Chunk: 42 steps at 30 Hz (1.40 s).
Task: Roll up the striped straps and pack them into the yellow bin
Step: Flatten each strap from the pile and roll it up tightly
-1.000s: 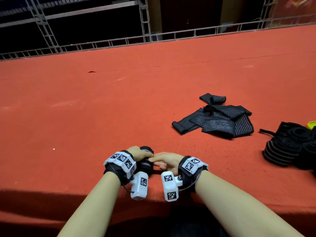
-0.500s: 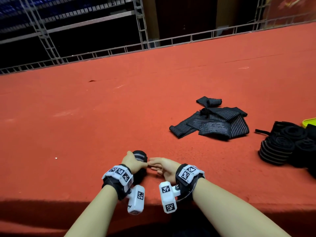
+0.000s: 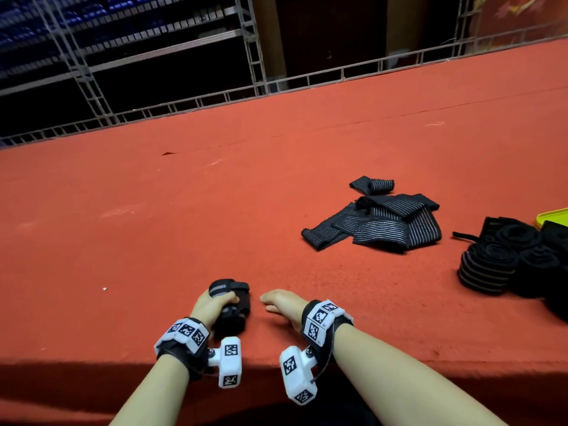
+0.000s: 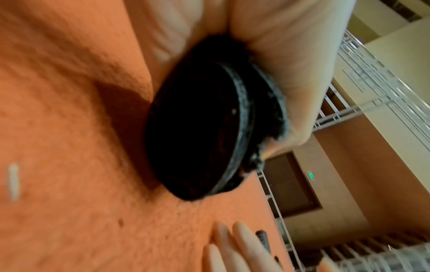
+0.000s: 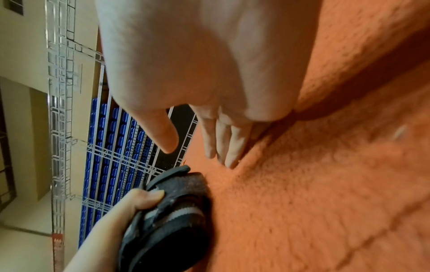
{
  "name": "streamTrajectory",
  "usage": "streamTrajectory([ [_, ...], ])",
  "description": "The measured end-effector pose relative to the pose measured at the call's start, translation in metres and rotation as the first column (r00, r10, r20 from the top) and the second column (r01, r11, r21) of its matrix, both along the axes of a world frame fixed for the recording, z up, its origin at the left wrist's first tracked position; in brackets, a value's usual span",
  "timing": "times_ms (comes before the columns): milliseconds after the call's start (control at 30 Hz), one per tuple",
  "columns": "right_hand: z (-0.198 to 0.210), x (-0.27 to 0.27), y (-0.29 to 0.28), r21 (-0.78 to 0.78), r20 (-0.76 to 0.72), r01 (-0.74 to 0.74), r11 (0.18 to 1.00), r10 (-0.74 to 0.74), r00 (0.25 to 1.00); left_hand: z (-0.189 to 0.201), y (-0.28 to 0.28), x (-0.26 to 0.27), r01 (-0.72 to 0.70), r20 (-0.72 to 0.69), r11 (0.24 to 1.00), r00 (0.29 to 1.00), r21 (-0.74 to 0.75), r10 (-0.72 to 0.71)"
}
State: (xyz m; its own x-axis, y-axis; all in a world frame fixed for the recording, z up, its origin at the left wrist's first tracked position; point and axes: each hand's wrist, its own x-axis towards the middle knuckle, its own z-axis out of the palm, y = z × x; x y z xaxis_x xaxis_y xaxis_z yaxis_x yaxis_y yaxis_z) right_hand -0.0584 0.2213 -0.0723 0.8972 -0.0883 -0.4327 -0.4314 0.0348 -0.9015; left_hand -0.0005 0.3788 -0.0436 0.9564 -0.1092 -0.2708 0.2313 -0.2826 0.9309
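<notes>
Black rolled strap (image 3: 230,304) sits on the red desk (image 3: 153,226), gripped in the left hand (image 3: 212,305). Right hand (image 3: 284,305) lies flat, fingers (image 5: 223,143) straight, holding nothing. Yellow bin (image 3: 553,217) lies far right, nearer the right hand.

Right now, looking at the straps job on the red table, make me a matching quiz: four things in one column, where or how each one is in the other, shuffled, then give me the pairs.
Column one:
1. rolled strap
2. right hand
3. flat striped straps
4. yellow bin

Column two:
A. lying loose in a heap, mid-table
B. only a corner showing at the far right edge
C. gripped by the left hand
D. open, fingers straight on the red table, holding nothing

Pairs: 1-C, 2-D, 3-A, 4-B
</notes>
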Motion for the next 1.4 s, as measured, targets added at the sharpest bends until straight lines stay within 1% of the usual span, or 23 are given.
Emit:
streamTrajectory([
  [100, 0.004, 0.0, 0.002, -0.04, -0.01, -0.009, 0.999, 0.009, 1.0, -0.001, 0.01, -0.002, -0.095, -0.171, 0.978, 0.983, -0.187, 0.063],
  [167, 0.003, 0.002, 0.003, -0.14, -0.01, -0.034, 0.99, 0.033, 0.999, -0.002, 0.018, -0.003, -0.158, -0.265, 0.954, 0.96, -0.256, 0.088],
  [233, 0.002, 0.001, 0.006, -0.218, 0.004, -0.055, 0.974, 0.057, 0.998, -0.001, 0.025, -0.004, -0.179, -0.293, 0.937, 0.952, -0.3, 0.089],
  [333, 0.005, 0.001, 0.009, -0.25, -0.008, -0.075, 0.965, 0.076, 0.997, -0.003, 0.032, -0.005, -0.212, -0.315, 0.899, 0.945, -0.384, 0.089],
  [400, 0.01, 0.001, 0.009, -0.21, -0.014, -0.073, 0.975, 0.072, 0.997, -0.005, 0.031, -0.007, -0.221, -0.322, 0.88, 0.943, -0.42, 0.083],
  [467, 0.014, 0.001, 0.009, -0.081, -0.01, -0.036, 0.996, 0.035, 0.999, -0.002, 0.027, -0.009, -0.224, -0.314, 0.853, 0.946, -0.471, 0.075],
  [533, 0.018, 0.001, 0.009, 0.057, -0.008, -0.001, 0.998, 0.001, 1.0, 0.005, 0.018, -0.01, -0.224, -0.293, 0.816, 0.953, -0.532, 0.071],
  [600, 0.021, -0.001, 0.008, 0.124, 0.015, 0.013, 0.992, -0.015, 1.0, 0.013, 0.003, -0.011, -0.162, -0.23, 0.82, 0.973, -0.55, 0.038],
  [633, 0.022, -0.001, 0.006, 0.136, 0.041, 0.025, 0.99, -0.031, 0.999, 0.016, -0.005, -0.011, -0.111, -0.173, 0.836, 0.985, -0.537, 0.019],
  [700, 0.026, -0.002, -0.002, 0.128, 0.123, 0.121, 0.984, -0.137, 0.983, 0.017, -0.021, -0.012, -0.01, -0.046, 0.887, 0.999, -0.461, -0.013],
  [767, 0.028, -0.006, -0.018, 0.039, 0.271, 0.285, 0.958, -0.285, 0.919, 0.017, -0.039, -0.017, 0.081, 0.024, 0.911, 0.997, -0.404, -0.078],
  [833, 0.029, -0.013, -0.038, -0.05, 0.383, 0.359, 0.932, -0.314, 0.869, 0.016, -0.061, -0.022, 0.161, 0.062, 0.917, 0.987, -0.364, -0.149],
  [900, 0.035, -0.024, -0.058, -0.03, 0.391, 0.384, 0.923, -0.343, 0.854, 0.017, -0.087, -0.024, 0.254, 0.117, 0.912, 0.967, -0.323, -0.228],
  [967, 0.04, -0.037, -0.08, 0.08, 0.351, 0.428, 0.9, -0.427, 0.833, 0.021, -0.119, -0.025, 0.338, 0.177, 0.906, 0.937, -0.256, -0.3],
  [1000, 0.044, -0.044, -0.092, 0.141, 0.329, 0.455, 0.879, -0.475, 0.816, 0.022, -0.136, -0.026, 0.392, 0.214, 0.894, 0.913, -0.22, -0.348],
  [1067, 0.048, -0.059, -0.118, 0.207, 0.298, 0.489, 0.848, -0.53, 0.794, 0.027, -0.169, -0.033, 0.521, 0.262, 0.839, 0.841, -0.154, -0.474],
  [1133, 0.05, -0.076, -0.141, 0.208, 0.282, 0.518, 0.83, -0.558, 0.78, 0.027, -0.202, -0.041, 0.615, 0.291, 0.778, 0.773, -0.124, -0.564],
  [1233, 0.047, -0.097, -0.173, 0.223, 0.273, 0.596, 0.772, -0.636, 0.722, 0.017, -0.247, -0.054, 0.649, 0.253, 0.752, 0.751, -0.112, -0.61],
  [1267, 0.047, -0.105, -0.183, 0.233, 0.269, 0.623, 0.747, -0.665, 0.697, 0.015, -0.259, -0.059, 0.679, 0.242, 0.728, 0.725, -0.095, -0.645],
  [1333, 0.044, -0.119, -0.201, 0.216, 0.274, 0.669, 0.712, -0.701, 0.658, 0.018, -0.276, -0.075, 0.737, 0.238, 0.676, 0.655, 0.005, -0.717],
  [1400, 0.039, -0.132, -0.213, 0.169, 0.277, 0.696, 0.698, -0.712, 0.646, 0.021, -0.286, -0.087, 0.772, 0.22, 0.626, 0.595, 0.11, -0.773],
])
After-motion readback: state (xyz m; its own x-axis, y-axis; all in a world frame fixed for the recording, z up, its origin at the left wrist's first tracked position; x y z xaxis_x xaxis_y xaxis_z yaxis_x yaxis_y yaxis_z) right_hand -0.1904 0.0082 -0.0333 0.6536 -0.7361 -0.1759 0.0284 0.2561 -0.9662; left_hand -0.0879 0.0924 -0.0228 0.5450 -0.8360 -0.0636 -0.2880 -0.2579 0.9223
